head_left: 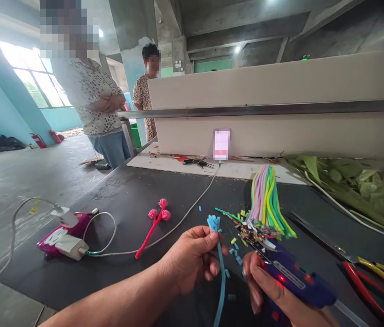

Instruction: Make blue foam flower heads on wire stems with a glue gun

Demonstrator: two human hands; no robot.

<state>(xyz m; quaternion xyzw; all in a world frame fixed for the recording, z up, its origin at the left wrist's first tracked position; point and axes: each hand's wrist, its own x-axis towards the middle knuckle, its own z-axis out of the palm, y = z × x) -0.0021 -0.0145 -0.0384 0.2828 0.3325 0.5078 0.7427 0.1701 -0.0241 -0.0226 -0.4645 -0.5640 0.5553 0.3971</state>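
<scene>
My left hand (pixel 195 256) pinches a blue fuzzy stem (pixel 221 277) just below its tip, where a small cluster of cut blue pieces (pixel 214 222) sits. The stem's lower end hangs down past the frame's bottom edge. At the lower right, my right hand (pixel 267 281) is closed around a dark blue hot glue gun (pixel 297 272) with a lit red light; its nozzle points up and left. Short blue offcuts (pixel 236 256) lie between the hands. Further left on the black mat rests a pink fuzzy branch (pixel 149 234) with three round heads.
Several pastel fuzzy stems (pixel 265 200) lie bundled behind the glue gun. Pliers (pixel 365 272) with red handles are at right, near green leaves (pixel 348 177). A phone (pixel 221 144) leans on a white panel, its cable (pixel 192 209) running to a purple power strip (pixel 64 234). Two people stand beyond.
</scene>
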